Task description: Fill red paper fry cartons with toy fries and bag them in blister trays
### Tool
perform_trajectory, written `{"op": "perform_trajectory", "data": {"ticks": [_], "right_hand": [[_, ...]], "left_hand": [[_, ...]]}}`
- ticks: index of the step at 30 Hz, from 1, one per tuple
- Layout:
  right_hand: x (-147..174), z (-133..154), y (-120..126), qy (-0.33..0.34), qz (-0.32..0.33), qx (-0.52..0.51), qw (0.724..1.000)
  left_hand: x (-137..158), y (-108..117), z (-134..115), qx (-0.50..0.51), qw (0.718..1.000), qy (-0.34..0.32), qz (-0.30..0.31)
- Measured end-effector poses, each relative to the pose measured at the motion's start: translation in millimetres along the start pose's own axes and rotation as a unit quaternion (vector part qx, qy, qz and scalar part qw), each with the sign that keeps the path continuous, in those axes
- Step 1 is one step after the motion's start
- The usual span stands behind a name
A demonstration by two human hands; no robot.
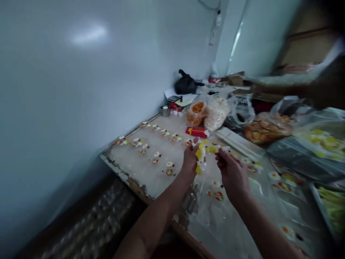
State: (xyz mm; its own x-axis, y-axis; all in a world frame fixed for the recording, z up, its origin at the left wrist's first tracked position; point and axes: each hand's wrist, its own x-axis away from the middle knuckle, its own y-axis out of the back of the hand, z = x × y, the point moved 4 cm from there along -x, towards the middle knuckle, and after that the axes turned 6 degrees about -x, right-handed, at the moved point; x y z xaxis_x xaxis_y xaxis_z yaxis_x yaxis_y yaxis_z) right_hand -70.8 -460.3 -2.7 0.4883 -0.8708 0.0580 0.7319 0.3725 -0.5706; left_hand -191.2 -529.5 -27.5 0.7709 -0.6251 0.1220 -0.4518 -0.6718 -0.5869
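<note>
My left hand [191, 156] is closed around a bunch of small yellow-and-white pieces [199, 154], some poking out past the fingers. Between the fingertips of my right hand [233, 169] is one more such piece [212, 149], pinched just to the right of the bunch. Blur hides what exactly these pieces are. Both hands are above a pale tabletop [159, 181] covered with clear plastic. Little groups lie in rows on it, with white ovals like fried eggs [169, 164], round colourful discs [219, 195] and small dark bits.
Behind my hands are a red packet [197, 132], a bag of orange pieces [196, 113] and a bag of white pieces [216, 113]. A metal cup [165, 111] stands near the wall. On the right are more filled bags [265, 127] and a metal tray [322, 203]. A dark blurred shape fills the upper right.
</note>
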Motion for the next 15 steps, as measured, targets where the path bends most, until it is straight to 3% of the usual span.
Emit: {"op": "perform_trajectory", "data": {"ticks": [4,8,11,15], "right_hand": [[19,-40,-53,0.069,0.106,0.137,0.982],[17,-86,-89,0.149,0.217,0.33,0.906],[6,-124,-115,0.18,0.264,0.396,0.861],[-7,-174,-164,0.183,0.332,0.436,0.816]], "left_hand": [[29,131,-75,-0.018,0.996,-0.055,-0.071],[57,242,-152,-0.092,0.976,-0.11,-0.165],[74,290,-185,-0.129,0.965,-0.118,-0.197],[81,313,-183,-0.114,0.97,-0.079,-0.198]]}}
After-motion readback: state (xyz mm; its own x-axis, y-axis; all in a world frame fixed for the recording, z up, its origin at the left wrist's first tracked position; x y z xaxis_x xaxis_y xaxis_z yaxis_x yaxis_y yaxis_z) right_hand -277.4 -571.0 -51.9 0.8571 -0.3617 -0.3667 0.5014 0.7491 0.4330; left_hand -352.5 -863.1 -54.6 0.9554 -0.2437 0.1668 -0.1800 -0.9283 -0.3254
